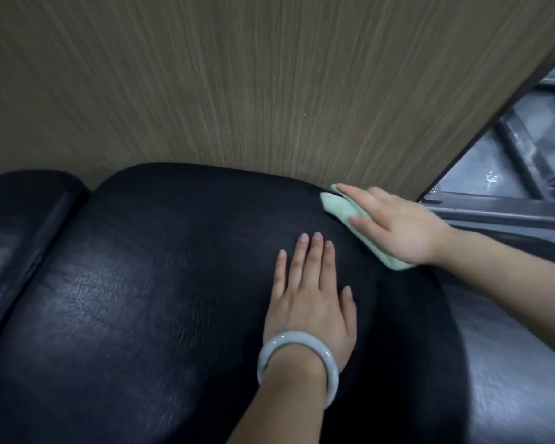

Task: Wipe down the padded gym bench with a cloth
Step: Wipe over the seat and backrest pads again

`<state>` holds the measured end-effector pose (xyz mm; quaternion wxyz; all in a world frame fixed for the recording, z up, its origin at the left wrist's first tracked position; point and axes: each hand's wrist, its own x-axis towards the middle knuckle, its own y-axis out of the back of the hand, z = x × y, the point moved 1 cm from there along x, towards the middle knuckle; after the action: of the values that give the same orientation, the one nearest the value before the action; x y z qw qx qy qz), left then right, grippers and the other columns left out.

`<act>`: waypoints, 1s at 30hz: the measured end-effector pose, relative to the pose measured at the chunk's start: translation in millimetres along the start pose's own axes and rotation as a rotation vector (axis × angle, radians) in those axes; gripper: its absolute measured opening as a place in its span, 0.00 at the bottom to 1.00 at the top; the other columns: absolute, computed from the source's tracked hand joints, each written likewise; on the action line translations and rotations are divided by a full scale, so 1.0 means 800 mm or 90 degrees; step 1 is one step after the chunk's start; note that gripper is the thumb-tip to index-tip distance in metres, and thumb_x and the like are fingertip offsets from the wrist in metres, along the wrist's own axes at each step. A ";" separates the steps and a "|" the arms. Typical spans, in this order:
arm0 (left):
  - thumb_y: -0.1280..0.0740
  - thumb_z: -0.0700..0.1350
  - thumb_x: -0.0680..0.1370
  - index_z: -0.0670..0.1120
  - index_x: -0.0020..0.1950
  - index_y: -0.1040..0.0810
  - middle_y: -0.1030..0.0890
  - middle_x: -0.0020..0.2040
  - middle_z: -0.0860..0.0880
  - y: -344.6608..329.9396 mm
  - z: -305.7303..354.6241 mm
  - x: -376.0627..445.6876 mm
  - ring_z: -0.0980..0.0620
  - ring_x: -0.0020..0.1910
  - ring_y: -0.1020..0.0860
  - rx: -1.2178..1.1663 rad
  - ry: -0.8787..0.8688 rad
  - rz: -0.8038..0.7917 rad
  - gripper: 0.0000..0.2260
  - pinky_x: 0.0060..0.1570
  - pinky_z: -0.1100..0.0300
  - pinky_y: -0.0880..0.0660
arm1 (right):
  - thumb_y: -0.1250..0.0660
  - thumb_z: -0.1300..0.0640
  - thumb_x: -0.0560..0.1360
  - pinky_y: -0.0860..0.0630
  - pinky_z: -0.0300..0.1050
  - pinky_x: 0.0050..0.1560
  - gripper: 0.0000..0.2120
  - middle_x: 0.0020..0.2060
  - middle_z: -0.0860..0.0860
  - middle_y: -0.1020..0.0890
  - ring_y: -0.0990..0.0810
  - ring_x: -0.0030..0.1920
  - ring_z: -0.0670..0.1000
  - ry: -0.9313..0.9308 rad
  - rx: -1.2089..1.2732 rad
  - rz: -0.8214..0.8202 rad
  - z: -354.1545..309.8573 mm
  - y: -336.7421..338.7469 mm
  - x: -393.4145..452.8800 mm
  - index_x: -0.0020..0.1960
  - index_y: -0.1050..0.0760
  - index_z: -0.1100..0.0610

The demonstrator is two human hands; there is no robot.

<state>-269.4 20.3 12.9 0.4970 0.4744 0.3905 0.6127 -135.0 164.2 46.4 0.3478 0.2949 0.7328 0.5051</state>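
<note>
Cloth (340,209) under flat right hand (394,225) — long axis running diagonally across bench (157,267).

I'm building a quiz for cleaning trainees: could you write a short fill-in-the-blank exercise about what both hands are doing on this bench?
1. The right hand presses a folded pale ____ cloth flat against the black padded vinyl bench.
2. The left hand rests flat on the pad with ____ fingers.
3. A pale, smooth round bangle sits on the ____ wrist.
4. Behind the bench stands a ____-grain panel.

Missing words: green; straight; left; wood
</note>
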 end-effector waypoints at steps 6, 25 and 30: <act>0.47 0.52 0.76 0.41 0.70 0.29 0.30 0.72 0.45 0.001 0.000 -0.001 0.48 0.73 0.36 -0.001 0.004 -0.007 0.26 0.69 0.48 0.46 | 0.62 0.30 0.74 0.33 0.48 0.63 0.34 0.65 0.47 0.30 0.28 0.64 0.52 0.006 -0.033 -0.051 0.043 0.014 -0.041 0.77 0.52 0.40; 0.47 0.52 0.76 0.40 0.70 0.29 0.30 0.71 0.45 0.000 0.000 0.002 0.48 0.73 0.35 -0.007 0.001 -0.002 0.26 0.68 0.48 0.45 | 0.55 0.38 0.77 0.35 0.49 0.65 0.29 0.70 0.49 0.31 0.30 0.67 0.53 -0.040 -0.027 -0.050 0.038 0.015 -0.033 0.77 0.49 0.43; 0.47 0.52 0.76 0.41 0.71 0.30 0.30 0.72 0.45 -0.001 -0.002 0.001 0.48 0.73 0.36 -0.014 0.002 -0.010 0.27 0.69 0.48 0.46 | 0.52 0.44 0.82 0.37 0.49 0.67 0.24 0.71 0.52 0.31 0.32 0.69 0.56 -0.052 0.024 -0.039 -0.012 0.003 0.052 0.76 0.45 0.46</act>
<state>-270.4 21.2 11.9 0.5064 0.4649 0.3886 0.6136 -167.1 192.6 42.5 0.3874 0.2992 0.7362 0.4673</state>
